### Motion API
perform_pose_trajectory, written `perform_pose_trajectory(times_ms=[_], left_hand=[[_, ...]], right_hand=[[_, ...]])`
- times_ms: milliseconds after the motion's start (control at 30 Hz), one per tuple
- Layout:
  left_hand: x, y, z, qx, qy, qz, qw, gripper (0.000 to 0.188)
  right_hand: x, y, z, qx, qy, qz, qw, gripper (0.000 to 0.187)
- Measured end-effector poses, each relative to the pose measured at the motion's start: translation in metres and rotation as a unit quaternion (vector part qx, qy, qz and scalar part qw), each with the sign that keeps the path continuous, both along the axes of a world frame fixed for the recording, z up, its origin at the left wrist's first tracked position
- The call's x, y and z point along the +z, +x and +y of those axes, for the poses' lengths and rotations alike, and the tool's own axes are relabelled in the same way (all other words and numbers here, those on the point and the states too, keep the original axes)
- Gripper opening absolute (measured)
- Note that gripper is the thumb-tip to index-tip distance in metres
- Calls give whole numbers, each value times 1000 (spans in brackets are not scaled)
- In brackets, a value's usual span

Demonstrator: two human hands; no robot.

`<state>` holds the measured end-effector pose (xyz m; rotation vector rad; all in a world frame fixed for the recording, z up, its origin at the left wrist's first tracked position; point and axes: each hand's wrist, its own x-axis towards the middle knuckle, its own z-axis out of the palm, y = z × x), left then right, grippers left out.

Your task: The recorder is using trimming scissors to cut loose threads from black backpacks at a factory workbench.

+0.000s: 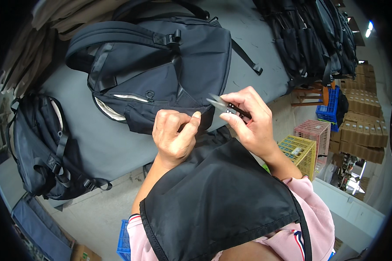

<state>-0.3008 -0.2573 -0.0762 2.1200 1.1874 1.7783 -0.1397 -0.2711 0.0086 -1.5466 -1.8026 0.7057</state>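
A black backpack (204, 61) lies on the grey table with its shoulder strap (113, 37) facing up and a side pocket near me. My left hand (175, 132) is closed at the backpack's near edge, pinching its fabric between thumb and fingers. In my right hand (248, 115) is a pair of thread snips (231, 108), held between thumb and fingers. Their metal blades stand apart and point left toward the backpack's near right corner, close to my left hand. Whether a loose thread is there is too small to tell.
Another black backpack (43, 148) sits at the table's left edge. Brown fabric pieces (30, 56) are piled at the far left, and several black bags (300, 39) at the far right. Thread bits dot the grey tabletop (257, 39). Yellow (298, 152) and pink crates (313, 135) stand right, near cardboard boxes (363, 130).
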Motion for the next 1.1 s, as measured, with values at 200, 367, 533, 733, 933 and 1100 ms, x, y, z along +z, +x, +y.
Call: perform_pose_trajectory(times_ms=[200, 367, 533, 733, 933, 1100], left_hand=[[0, 0, -1, 0, -1, 12, 1000, 21], [1, -1, -2, 0, -1, 8, 1000, 21], [4, -2, -2, -4, -5, 10, 1000, 23], [4, -4, -4, -6, 1, 18, 1000, 23], [4, -4, -4, -9, 0, 20, 1000, 22], [3, -6, -3, -9, 0, 16, 1000, 22]], right_hand=[[21, 11, 14, 104, 7, -143, 984, 23], [26, 9, 24, 153, 11, -204, 967, 22], [26, 10, 30, 214, 70, -237, 945, 25], [27, 22, 53, 311, 63, -229, 920, 25], [32, 21, 79, 372, -14, -214, 903, 19], [35, 17, 89, 416, 28, -241, 876, 19]])
